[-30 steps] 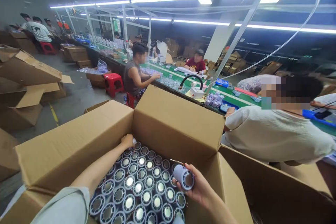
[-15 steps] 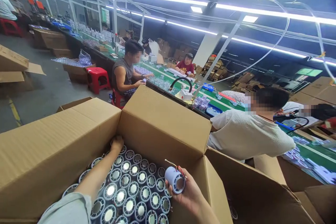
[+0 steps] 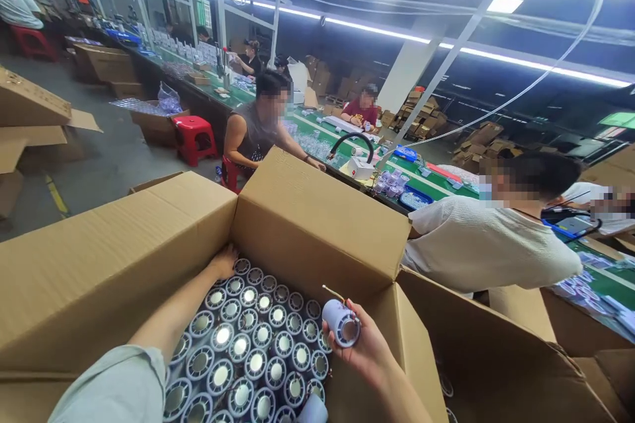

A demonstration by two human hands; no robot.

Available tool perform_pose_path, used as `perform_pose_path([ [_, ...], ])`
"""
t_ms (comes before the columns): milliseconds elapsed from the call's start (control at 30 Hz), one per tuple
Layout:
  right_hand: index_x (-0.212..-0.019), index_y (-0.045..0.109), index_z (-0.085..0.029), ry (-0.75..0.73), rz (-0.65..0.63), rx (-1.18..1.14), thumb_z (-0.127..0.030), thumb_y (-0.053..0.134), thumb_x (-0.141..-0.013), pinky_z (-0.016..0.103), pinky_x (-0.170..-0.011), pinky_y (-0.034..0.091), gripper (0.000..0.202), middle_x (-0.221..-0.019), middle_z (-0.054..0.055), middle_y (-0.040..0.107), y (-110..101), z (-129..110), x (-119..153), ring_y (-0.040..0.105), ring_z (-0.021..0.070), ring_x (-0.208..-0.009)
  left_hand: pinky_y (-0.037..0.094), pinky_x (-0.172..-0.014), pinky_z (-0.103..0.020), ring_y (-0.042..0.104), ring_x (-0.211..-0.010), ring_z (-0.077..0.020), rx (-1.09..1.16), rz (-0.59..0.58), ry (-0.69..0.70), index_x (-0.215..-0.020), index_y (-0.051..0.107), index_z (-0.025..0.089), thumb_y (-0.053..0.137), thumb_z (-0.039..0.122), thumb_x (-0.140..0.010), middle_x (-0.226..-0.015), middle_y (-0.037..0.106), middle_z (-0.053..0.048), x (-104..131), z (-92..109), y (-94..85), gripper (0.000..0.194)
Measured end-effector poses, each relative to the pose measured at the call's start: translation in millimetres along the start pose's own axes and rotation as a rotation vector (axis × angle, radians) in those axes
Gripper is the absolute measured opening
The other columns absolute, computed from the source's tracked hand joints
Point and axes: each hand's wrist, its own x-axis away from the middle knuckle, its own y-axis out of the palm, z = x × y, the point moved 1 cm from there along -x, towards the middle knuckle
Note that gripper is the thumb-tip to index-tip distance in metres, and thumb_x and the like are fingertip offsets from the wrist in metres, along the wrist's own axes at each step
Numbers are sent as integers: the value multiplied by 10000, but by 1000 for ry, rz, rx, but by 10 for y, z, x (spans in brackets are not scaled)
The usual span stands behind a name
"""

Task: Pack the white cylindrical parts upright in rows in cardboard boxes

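Your right hand (image 3: 364, 344) is partly closed around a lilac cylinder (image 3: 340, 322), its fingers parted by the width of the cylinder. Your thumb rests along the upper side nearest your palm, and your curled fingertips show at the lower edge on the far side. The cylinder sits between them, tilted, with its ringed end and round metal centre turned partly towards you. A thin wire (image 3: 333, 293) with a pale tip rises from its upper side, just above your fingers and pointing away to the left.

Your left hand (image 3: 225, 262) reaches into the far left corner of the open cardboard box (image 3: 322, 215), beside the box wall. Its fingers bend down next to the end of the packed cylinders (image 3: 255, 363); their tips are hidden, so you cannot tell how far open they are or whether they grip anything.

The packed cylinders stand upright in close rows, ringed ends up, to the right of your left fingers and below and to the left of your right ones. Nearer to you than your right fingers, another lilac piece (image 3: 313, 409) lies on top of the rows at the bottom edge of the view.

Well beyond your fingers, a green conveyor (image 3: 426, 184) carries a blue tray (image 3: 415, 198). A person in a white top (image 3: 486, 238) sits to the right of your right fingers, and a person in a grey sleeveless top (image 3: 255, 125) sits beyond your left ones, near a red stool (image 3: 194, 139).
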Motion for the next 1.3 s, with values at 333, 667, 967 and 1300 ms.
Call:
perform_pose_path([
  [333,-983,557,-139,-48,-33,-53,-247,504,-858,300,-638,533,174,-934,121,652,-47,-1,47,653,207,-816,405,-992,-300,556,-1131,-214,84,-47,-100,-1211,564,153,466,70,-779,-1343,475,-132,66,-128,-2,451],
  [667,-1107,511,-117,12,-71,87,-260,501,-893,317,-673,551,257,-869,120,672,-15,82,77,666,204,-814,416,-982,-317,547,-1166,-262,-67,-266,76,-1202,598,176,532,92,-747,-1354,506,-126,431,-238,-178,467],
  [967,-1131,496,-197,-228,18,777,-222,711,-693,226,-471,459,488,-755,3,628,-135,-15,-61,583,147,-588,470,-849,-386,618,-982,-317,-193,-318,18,-965,668,64,569,89,-726,-1051,645,-233,464,108,-387,260],
  [1300,-1071,527,-213,-477,293,1641,-363,647,-732,248,-623,451,390,-945,40,633,-185,-571,573,606,170,-770,425,-925,-426,482,-1140,-328,-52,-455,1273,-1291,449,139,724,416,-652,-1297,463,-195,2036,2382,557,749],
])
